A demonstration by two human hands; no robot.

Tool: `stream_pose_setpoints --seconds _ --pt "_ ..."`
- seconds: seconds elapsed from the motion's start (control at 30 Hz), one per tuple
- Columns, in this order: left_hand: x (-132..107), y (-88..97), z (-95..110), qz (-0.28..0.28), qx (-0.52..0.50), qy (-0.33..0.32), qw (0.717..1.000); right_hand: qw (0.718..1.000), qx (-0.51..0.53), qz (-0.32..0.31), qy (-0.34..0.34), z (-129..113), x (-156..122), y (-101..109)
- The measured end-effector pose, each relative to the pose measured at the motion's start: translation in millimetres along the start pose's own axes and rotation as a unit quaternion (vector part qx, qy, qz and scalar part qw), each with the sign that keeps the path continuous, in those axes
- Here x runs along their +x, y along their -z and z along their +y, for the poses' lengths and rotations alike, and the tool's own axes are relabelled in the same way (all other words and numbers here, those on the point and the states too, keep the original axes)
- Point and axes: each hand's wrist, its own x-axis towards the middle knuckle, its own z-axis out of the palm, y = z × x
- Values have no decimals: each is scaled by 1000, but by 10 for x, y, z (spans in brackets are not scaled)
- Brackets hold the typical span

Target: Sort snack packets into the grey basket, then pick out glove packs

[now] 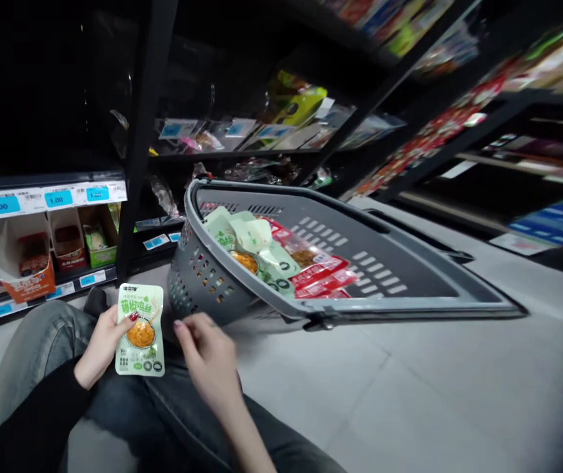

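My left hand (104, 345) is closed on a pale green snack pouch (139, 358), thumb across its front and the other fingers behind it. The pouch is upright above my lap, its printed side with a picture of orange food facing me. Just to its right is my right hand (209, 355), fingers loosely curled and thumb pointing at the pouch; it appears apart from the pouch and no object shows in it. Beyond my hands, a grey shopping basket (215, 289) contains several similar green pouches (281, 259) and red packets (321, 272).
Price-tagged shelves (47, 200) at left carry small open boxes of packets (27, 263). A dark upright post (138, 131) separates them from shelves of bagged goods (295, 105) behind the basket. More shelving slants along the right. Pale floor tiles (360, 381) lie below the basket.
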Motion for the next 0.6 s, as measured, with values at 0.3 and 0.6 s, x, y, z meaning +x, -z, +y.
stream_pose_setpoints --seconds 0.3,0.6 --pt "30 5 -83 1 41 -50 998 971 162 -135 -115 212 -211 -474" --pt "-161 -104 -98 -140 -27 65 988 930 -272 61 240 -65 -409 -579"
